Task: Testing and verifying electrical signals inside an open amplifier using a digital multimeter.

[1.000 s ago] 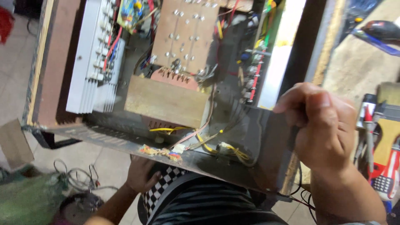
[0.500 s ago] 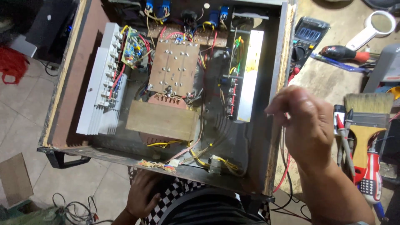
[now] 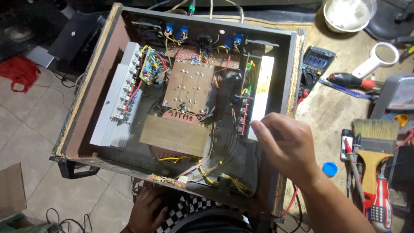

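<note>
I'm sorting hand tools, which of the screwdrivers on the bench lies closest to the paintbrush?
The red-and-white-handled screwdriver, lying right beside the paintbrush; the other red-handled one lies farther up by the multimeter.

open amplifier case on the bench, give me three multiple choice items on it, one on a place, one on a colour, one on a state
1. Where does the paintbrush lie?
A. inside the case
B. on the bench to the right of the case
C. on the floor tiles

2. What colour is the bag on the floor at left?
A. red
B. blue
C. white

3. How is the right hand?
A. closed round a screwdriver
B. flat on the bench
C. empty, over the case's right side

Answers:
1 B: it lies beside the red-handled screwdriver, outside the amplifier case.
2 A: it is plainly red.
3 C: the fingers are curled and hold no tool.
</note>
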